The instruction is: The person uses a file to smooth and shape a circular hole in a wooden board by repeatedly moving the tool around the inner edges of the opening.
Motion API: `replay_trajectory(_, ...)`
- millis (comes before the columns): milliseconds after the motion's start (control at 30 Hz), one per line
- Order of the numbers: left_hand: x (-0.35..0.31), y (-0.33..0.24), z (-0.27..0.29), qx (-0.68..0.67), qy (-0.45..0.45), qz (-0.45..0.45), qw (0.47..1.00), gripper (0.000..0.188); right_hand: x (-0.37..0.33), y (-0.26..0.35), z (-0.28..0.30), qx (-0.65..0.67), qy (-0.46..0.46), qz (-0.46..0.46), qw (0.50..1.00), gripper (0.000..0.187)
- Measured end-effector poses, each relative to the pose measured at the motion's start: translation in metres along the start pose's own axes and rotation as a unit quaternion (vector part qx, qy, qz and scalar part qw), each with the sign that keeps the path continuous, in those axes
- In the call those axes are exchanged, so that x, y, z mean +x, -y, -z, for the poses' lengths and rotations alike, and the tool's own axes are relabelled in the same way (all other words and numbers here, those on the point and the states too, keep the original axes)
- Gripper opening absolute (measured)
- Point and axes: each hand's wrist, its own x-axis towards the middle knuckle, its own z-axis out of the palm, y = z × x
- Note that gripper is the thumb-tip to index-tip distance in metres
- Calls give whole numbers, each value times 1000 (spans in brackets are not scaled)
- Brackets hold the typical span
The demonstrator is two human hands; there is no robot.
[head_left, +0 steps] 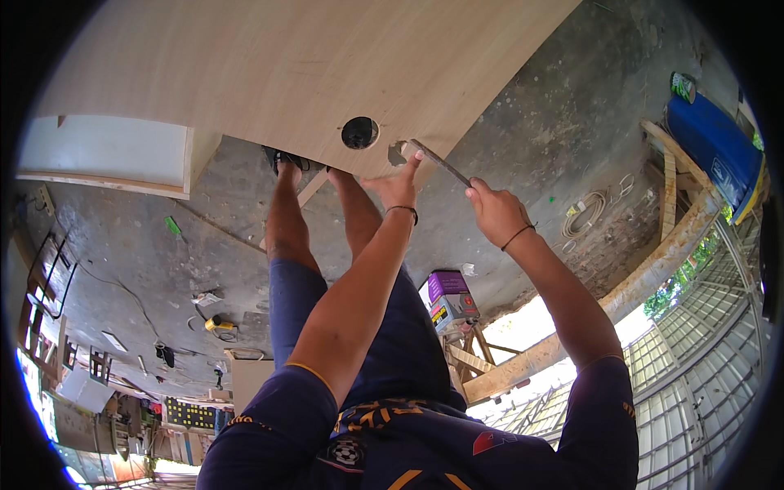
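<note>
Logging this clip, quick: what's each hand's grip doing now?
Left hand: up by the far end of the thin bar; whether it holds anything cannot be told.
Right hand: closed, holding the bar.

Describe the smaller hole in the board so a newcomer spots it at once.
Find the big pale board across the top of the view. Near its lower right corner, beside the left hand, is the smaller hole. It shows grey, while the neighbouring hole to its left is larger, round and black.
</note>
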Motion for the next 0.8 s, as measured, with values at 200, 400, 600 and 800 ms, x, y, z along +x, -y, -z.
replay_trajectory(200, -1, 4, 9, -114, 46, 13, 992, 121, 9, -6, -2, 27, 5, 35, 999, 32)
replay_trajectory(400, 2, 1, 5, -57, 48, -8, 997, 121, 11, -7, -12, 15, 14, -7, 1000, 31)
replay_trajectory(600, 5, -6, 3, 51, 18, 51, 997, 135, 13, -10, -44, 78, -6, -17, 997, 33)
replay_trajectory(800, 4, -6, -2, 18, -12, 83, 996, 139, 14, 0, -66, 199, -22, -20, 979, 37)
